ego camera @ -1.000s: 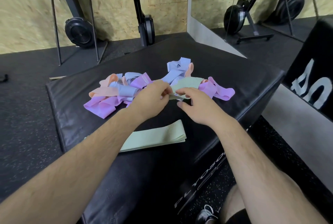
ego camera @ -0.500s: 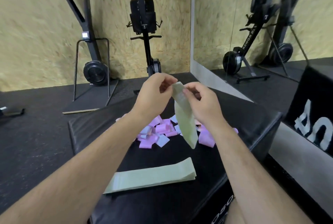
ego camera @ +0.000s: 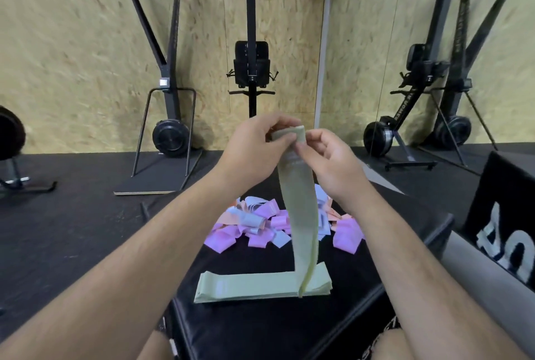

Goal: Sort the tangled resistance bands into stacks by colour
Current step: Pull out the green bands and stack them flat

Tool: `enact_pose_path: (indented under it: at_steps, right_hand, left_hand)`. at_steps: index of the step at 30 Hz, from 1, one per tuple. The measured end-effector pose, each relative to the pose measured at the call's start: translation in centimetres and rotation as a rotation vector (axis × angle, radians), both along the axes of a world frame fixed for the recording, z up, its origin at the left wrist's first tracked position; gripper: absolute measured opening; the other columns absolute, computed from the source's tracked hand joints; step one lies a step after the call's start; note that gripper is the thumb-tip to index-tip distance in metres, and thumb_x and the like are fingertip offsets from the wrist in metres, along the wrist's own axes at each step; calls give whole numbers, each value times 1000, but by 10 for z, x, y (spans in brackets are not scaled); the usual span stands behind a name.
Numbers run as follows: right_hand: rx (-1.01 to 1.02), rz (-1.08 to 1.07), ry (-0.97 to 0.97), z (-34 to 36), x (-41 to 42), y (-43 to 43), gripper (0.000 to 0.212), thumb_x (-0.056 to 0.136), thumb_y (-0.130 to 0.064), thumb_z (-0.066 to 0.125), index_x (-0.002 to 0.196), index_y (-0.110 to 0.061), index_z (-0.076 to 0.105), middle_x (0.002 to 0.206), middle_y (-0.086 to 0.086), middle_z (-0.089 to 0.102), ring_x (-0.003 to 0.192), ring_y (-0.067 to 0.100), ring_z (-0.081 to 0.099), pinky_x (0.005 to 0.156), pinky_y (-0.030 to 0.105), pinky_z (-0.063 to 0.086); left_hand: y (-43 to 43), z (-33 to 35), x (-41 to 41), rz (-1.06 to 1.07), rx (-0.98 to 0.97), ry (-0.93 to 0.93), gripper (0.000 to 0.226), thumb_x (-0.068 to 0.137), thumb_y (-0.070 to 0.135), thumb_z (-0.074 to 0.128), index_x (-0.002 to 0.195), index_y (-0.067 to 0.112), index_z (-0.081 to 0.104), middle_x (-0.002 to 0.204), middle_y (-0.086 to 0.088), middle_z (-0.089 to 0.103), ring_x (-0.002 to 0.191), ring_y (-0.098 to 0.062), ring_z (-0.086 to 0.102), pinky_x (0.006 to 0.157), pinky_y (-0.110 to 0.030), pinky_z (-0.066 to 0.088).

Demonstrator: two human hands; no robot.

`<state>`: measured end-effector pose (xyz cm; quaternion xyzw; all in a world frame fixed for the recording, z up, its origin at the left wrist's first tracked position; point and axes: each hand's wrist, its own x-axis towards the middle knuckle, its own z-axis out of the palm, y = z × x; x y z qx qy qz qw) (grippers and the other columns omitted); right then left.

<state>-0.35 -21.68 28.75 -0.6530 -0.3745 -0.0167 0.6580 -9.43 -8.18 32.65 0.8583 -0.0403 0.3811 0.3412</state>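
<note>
Both hands are pinching the top end of one green band point(ego camera: 301, 215): my left hand point(ego camera: 249, 142) and right hand point(ego camera: 333, 160) are gripping it side by side, almost touching. It is hanging straight down, its lower end dangling over the flat green stack point(ego camera: 254, 286) lying on the black padded box point(ego camera: 260, 328); I cannot tell whether they touch. Behind, the pink, purple and peach tangle point(ego camera: 246, 223) is sitting on the same box

Both bare forearms are stretching forward, left hand point(ego camera: 252, 148) and right hand point(ego camera: 333, 163) meeting up high, pinching the top of the green band point(ego camera: 301, 215).
</note>
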Motion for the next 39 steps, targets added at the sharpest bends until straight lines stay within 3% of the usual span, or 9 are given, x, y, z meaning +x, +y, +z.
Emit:
enact_pose_path:
  at_steps: [4, 11, 16, 18, 21, 26, 30, 35, 39]
  right_hand:
    - [-155, 88, 21, -10, -24, 4, 24, 101, -36, 59, 101, -14, 70, 88, 2, 77, 78, 8, 68, 70, 24, 52]
    - [-452, 123, -24, -29, -38, 9, 27, 97, -39, 66, 91, -14, 72, 70, 6, 52, 65, 17, 44, 66, 30, 36]
    - [-703, 198, -21, -61, -34, 19, 28, 96, -45, 66, 90, -19, 73, 70, 2, 53, 64, 14, 45, 63, 27, 38]
    - [-777, 188, -34, -78, -30, 26, 29, 95, -45, 67, 88, -17, 72, 64, -9, 53, 58, 6, 46, 61, 18, 38]
    - [-893, 168, -43, -108, -18, 39, 31, 91, -52, 69, 78, -24, 70, 65, -18, 56, 65, 4, 51, 66, 23, 40]
    - [-1038, 118, -78, -153, -3, 59, 42, 87, -58, 69, 80, -17, 67, 69, -10, 58, 61, 10, 53, 63, 28, 42]
    - [-1118, 129, -121, -169, 7, 72, 31, 89, -53, 67, 83, -23, 65, 57, -12, 54, 40, 1, 45, 54, 25, 39]
    - [-1064, 238, -60, -181, 19, 89, 18, 91, -46, 68, 88, -28, 70, 49, -21, 51, 45, 1, 44, 55, 22, 35]
    - [-1088, 254, -38, -191, 28, 99, 19, 88, -45, 70, 85, -27, 70, 47, -19, 48, 45, 2, 41, 57, 26, 35]
  left_hand:
    - [3, -11, -29, -22, -66, 74, 27, 96, 7, 57, 112, 23, 71, 75, 20, 57, 61, 12, 51, 58, -3, 36]
    - [27, -60, -54, 31, -218, 234, 7, 92, 16, 66, 92, 22, 70, 79, -5, 66, 60, -4, 53, 57, -15, 44]
    - [47, -114, -59, 57, -331, 337, 4, 87, 20, 73, 85, 23, 72, 82, -5, 73, 66, -11, 61, 64, -40, 53]
    - [53, -136, -57, 81, -382, 366, 6, 85, 19, 76, 83, 23, 72, 78, -1, 70, 67, -11, 60, 61, -33, 51]
    - [63, -168, -52, 140, -462, 423, 7, 84, 18, 76, 84, 24, 73, 72, 8, 66, 62, -6, 58, 57, -20, 47]
    - [84, -213, -50, 204, -564, 494, 8, 82, 12, 74, 86, 19, 74, 68, 5, 67, 59, -10, 57, 64, -24, 51]
    - [109, -233, -48, 289, -592, 511, 10, 81, 10, 74, 85, 20, 76, 69, 2, 66, 60, -11, 55, 67, -31, 50]
    - [127, -244, -45, 328, -565, 550, 9, 82, 13, 76, 87, 21, 76, 81, -7, 74, 65, -9, 60, 76, -39, 57]
    - [131, -255, -41, 346, -492, 569, 10, 84, 14, 75, 88, 23, 76, 69, 6, 66, 56, -2, 52, 63, -19, 46]
